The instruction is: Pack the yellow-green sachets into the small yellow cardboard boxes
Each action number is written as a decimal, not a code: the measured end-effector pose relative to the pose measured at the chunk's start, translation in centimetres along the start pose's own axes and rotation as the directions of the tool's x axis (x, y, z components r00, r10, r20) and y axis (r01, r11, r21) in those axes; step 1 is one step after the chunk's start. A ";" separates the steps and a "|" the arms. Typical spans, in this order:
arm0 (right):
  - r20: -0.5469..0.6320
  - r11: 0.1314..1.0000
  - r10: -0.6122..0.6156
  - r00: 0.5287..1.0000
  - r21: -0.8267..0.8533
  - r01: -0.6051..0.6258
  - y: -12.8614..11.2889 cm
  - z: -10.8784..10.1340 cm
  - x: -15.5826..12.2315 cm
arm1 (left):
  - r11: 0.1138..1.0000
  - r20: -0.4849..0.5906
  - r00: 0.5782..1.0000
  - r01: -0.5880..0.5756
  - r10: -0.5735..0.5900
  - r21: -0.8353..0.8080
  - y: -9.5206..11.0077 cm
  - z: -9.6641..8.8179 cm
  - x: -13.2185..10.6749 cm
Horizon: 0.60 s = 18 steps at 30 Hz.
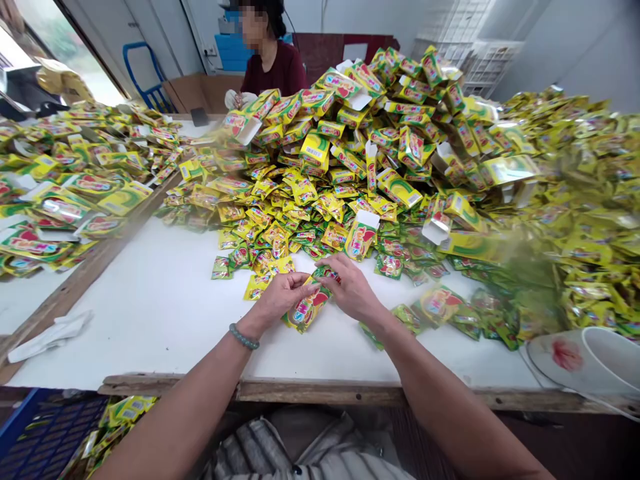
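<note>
Close to the front of the white table, my left hand (277, 297) is closed on a small yellow-and-green printed carton (307, 308), which lies tilted. A green bracelet is on that wrist. Fingers bent, my right hand (354, 287) pinches a green sachet (325, 272) at the carton's upper end. Whether the sachet is partly inside is hidden by the fingers. Just beyond the hands stands another carton (361, 237) with its white flap up. Yellow sachets (260, 283) lie left of my left hand, and a green sachet (389, 265) rests beyond my right hand.
A tall heap of cartons (345, 127) rises behind, with many sachets (590, 220) piled at right. More cartons (55, 207) lie beyond a wooden strip at left. A floral white bucket (565, 357) is at front right, a blue crate (60, 427) below left. Across sits a person (277, 70).
</note>
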State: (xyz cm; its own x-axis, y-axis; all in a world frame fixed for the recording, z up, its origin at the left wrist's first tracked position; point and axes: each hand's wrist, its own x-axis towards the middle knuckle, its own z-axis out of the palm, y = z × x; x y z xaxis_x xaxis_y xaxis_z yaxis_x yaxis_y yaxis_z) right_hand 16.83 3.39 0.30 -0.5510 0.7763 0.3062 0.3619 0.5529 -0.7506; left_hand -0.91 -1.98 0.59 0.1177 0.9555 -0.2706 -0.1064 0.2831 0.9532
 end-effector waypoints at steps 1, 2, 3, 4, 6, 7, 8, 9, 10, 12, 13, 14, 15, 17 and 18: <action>0.010 1.000 -0.013 1.000 0.000 0.013 0.0 0.1 -0.1 | 1.000 -0.001 1.000 0.002 -0.002 -0.002 -0.1 -0.1 0.1; 0.016 1.000 -0.024 1.000 0.005 0.024 0.1 0.1 -0.1 | 1.000 0.002 1.000 -0.002 0.002 -0.003 -0.1 -0.1 0.2; 0.006 1.000 -0.028 1.000 0.013 0.028 0.1 0.0 -0.1 | 1.000 0.012 1.000 -0.010 0.010 -0.007 -0.1 -0.2 0.2; -0.027 1.000 -0.020 0.999 0.019 0.020 0.1 -0.1 0.0 | 1.000 0.031 0.999 -0.019 0.019 -0.016 -0.2 -0.2 0.1; -0.149 0.998 0.045 0.988 0.046 -0.039 0.1 -0.3 0.1 | 0.999 0.086 0.996 -0.019 0.022 -0.043 -0.2 -0.2 -0.1; -0.217 0.994 0.095 0.971 0.073 -0.081 0.1 -0.3 0.1 | 0.998 0.118 0.993 -0.006 0.012 -0.055 -0.2 -0.2 -0.2; -0.265 0.987 0.147 0.953 0.106 -0.122 0.0 -0.3 0.2 | 0.998 0.142 0.990 0.008 0.001 -0.061 -0.3 -0.2 -0.4; -0.284 0.978 0.189 0.940 0.138 -0.155 -0.1 -0.3 0.2 | 0.998 0.150 0.989 0.013 -0.003 -0.063 -0.3 -0.1 -0.5; -0.278 0.971 0.217 0.936 0.163 -0.176 -0.3 -0.1 0.2 | 0.998 0.142 0.990 0.008 0.001 -0.063 -0.3 0.0 -0.6; -0.217 0.961 0.234 0.948 0.199 -0.192 -0.6 0.1 0.1 | 0.998 0.104 0.994 -0.011 0.017 -0.062 -0.1 0.1 -0.7; -0.182 0.957 0.235 0.955 0.214 -0.195 -0.8 0.2 0.1 | 0.998 0.084 0.996 -0.013 0.018 -0.058 0.0 0.2 -0.7; -0.159 0.956 0.233 0.959 0.221 -0.195 -1.0 0.2 0.0 | 0.999 0.066 0.998 -0.004 0.008 -0.050 0.1 0.2 -0.7; -0.158 0.958 0.226 0.961 0.213 -0.191 -1.1 0.2 -0.1 | 0.999 0.054 0.998 0.014 -0.012 -0.041 0.2 0.2 -0.6; -0.191 0.977 0.189 0.963 0.139 -0.165 -1.3 0.1 -0.2 | 0.999 0.024 0.999 0.037 -0.036 -0.017 0.3 0.1 -0.4; -0.210 0.986 0.160 0.965 0.082 -0.146 -1.4 0.1 -0.2 | 1.000 0.004 1.000 0.026 -0.026 0.002 0.3 0.0 -0.3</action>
State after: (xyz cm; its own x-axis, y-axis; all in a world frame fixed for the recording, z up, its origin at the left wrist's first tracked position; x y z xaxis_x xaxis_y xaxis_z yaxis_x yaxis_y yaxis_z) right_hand 16.36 2.41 1.24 -0.3160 0.9007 0.2981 0.3756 0.4073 -0.8325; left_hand -0.93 -2.21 0.96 0.1243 0.9473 -0.2952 -0.1011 0.3081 0.9460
